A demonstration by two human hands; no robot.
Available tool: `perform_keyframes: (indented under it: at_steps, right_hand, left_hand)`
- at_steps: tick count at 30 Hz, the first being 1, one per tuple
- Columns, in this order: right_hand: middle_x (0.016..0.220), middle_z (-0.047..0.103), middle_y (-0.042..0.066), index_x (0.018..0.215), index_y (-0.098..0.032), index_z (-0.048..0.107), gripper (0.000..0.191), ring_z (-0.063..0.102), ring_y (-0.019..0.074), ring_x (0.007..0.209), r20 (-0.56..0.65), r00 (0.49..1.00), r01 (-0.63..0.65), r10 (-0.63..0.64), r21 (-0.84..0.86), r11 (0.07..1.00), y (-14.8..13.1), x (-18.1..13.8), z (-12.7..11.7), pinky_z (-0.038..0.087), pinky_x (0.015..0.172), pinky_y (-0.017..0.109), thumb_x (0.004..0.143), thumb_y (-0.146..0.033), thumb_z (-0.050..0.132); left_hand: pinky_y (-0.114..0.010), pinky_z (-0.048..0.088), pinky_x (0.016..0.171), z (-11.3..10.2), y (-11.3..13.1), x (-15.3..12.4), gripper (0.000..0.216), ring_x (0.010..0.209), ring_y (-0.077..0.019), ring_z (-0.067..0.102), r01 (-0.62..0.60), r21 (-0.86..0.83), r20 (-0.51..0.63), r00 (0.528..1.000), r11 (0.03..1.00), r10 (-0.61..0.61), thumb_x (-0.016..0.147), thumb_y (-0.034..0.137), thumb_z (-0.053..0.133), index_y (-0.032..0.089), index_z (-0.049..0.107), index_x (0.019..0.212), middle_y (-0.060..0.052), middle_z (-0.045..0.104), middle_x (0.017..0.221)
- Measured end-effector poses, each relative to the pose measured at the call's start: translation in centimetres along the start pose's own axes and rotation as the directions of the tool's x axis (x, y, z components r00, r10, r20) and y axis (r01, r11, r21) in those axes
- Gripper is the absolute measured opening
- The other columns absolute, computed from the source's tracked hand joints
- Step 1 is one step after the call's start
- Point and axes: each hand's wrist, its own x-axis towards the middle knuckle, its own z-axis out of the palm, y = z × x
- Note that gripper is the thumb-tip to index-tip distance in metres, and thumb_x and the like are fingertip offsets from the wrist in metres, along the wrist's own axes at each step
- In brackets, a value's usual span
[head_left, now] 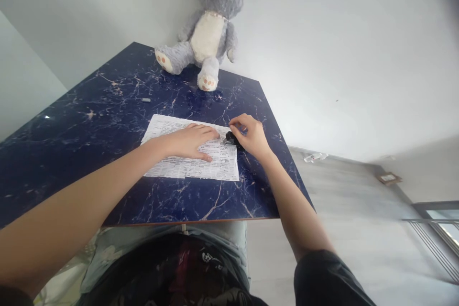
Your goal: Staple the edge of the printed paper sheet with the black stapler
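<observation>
A printed paper sheet [186,165] lies on the dark blue marbled table [107,119]. My left hand [191,141] rests flat on the sheet, fingers stretched out, pressing it down. My right hand [251,135] is closed around a small black clip-like object [231,140] at the sheet's right edge. Part of that object is hidden under my fingers.
A grey and white plush rabbit [208,33] sits at the table's far edge against the white wall. A small pale item [145,100] lies on the table behind the sheet. To the right of the table is grey floor, with a small clear object [314,156] on it.
</observation>
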Motion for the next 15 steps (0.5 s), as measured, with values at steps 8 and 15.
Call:
perform_keyframes:
  at_steps: [8, 15]
  right_hand:
    - [0.095, 0.078, 0.006, 0.091, -0.023, 0.079, 0.026, 0.067, 0.0211, 0.085, 0.17, 0.985, -0.053, 0.024, 0.167, 0.984, 0.2, -0.2, -1.1, 0.053, 0.078, 0.037, 0.096, -0.046, 0.07]
    - [0.065, 0.059, 0.0, 0.073, -0.021, 0.068, 0.046, 0.055, 0.017, 0.065, 0.089, 0.985, -0.148, 0.145, 0.03, 0.988, 0.0, 0.1, 1.3, 0.042, 0.067, 0.033, 0.107, -0.048, 0.052]
  left_hand:
    - [-0.049, 0.03, 0.122, -0.2, 0.0, -0.2, 0.053, 0.147, -0.0353, 0.048, -0.058, -0.018, 0.01, 0.998, 0.998, 0.058, 0.096, 0.066, 0.066, 0.039, 0.063, 0.141, -0.007, 0.053, 0.161]
    - [-0.048, 0.029, 0.12, 0.4, 0.1, 0.2, 0.052, 0.142, -0.033, 0.052, -0.045, -0.012, -0.027, 0.999, 0.999, 0.044, 0.098, 0.065, 0.065, 0.034, 0.062, 0.14, -0.009, 0.057, 0.156]
